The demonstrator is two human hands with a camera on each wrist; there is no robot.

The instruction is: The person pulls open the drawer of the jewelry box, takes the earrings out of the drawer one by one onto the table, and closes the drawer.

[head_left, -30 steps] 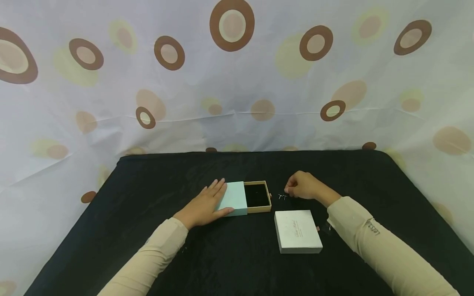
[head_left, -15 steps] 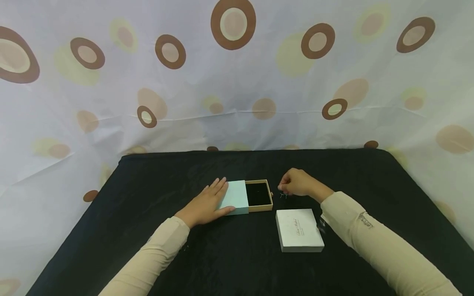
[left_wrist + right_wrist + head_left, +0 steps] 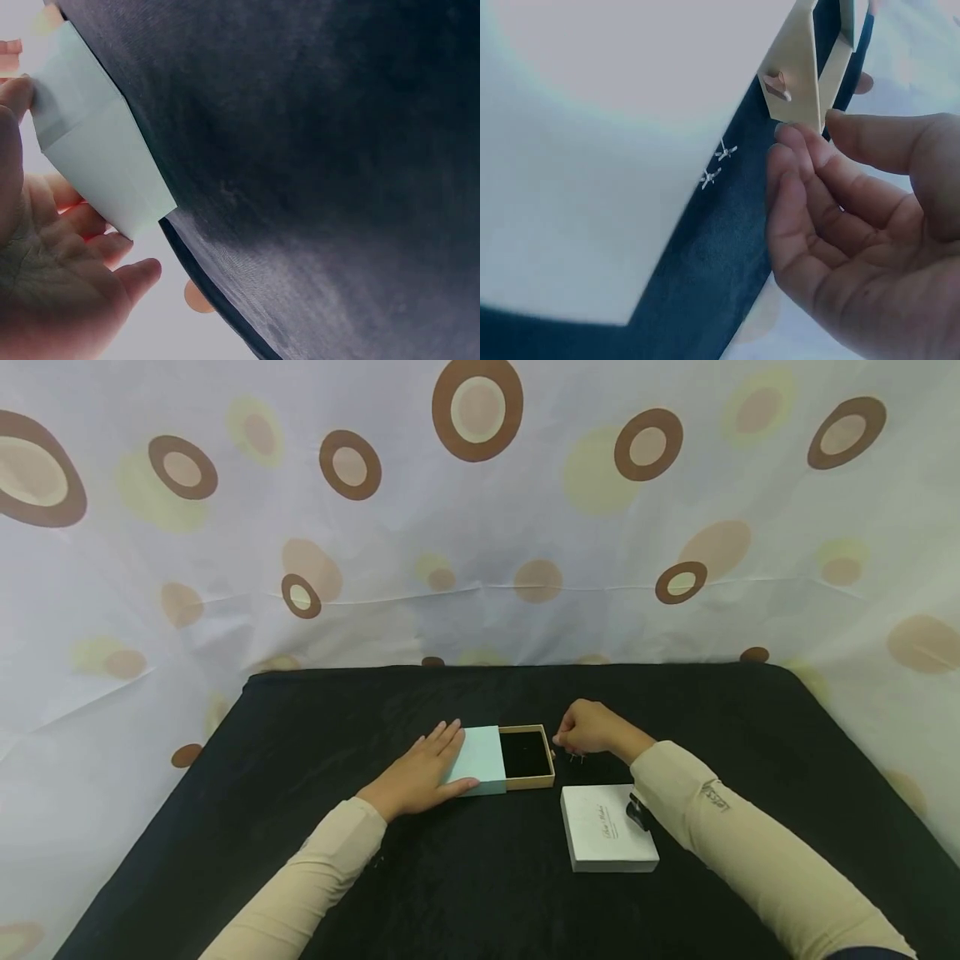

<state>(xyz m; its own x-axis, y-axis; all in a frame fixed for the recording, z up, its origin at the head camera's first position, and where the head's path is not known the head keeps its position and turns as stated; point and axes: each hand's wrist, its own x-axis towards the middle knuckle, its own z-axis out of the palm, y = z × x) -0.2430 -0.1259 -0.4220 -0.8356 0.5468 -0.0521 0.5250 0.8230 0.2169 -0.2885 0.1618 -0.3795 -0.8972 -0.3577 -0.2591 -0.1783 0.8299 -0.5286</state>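
My left hand rests on the light blue sleeve of a small drawer box, its fingers straight and thumb spread along the near side. From the sleeve's right end a tan drawer with a black lining sticks partly out. My right hand is just right of that drawer, fingers loosely bent. In the right wrist view its thumb and fingertips stand apart beside the drawer's corner, near a pull tab, with nothing seen between them. Two tiny silver pieces like stud earrings lie on the cloth.
A white box with printed lettering sits nearer to me on the right, below my right wrist. Black cloth covers the table. Behind it hangs a white curtain patterned with circles.
My right hand has moved left from beside the silver pieces to the drawer's front end. The left hand stays on the sleeve, and the box has not visibly shifted.
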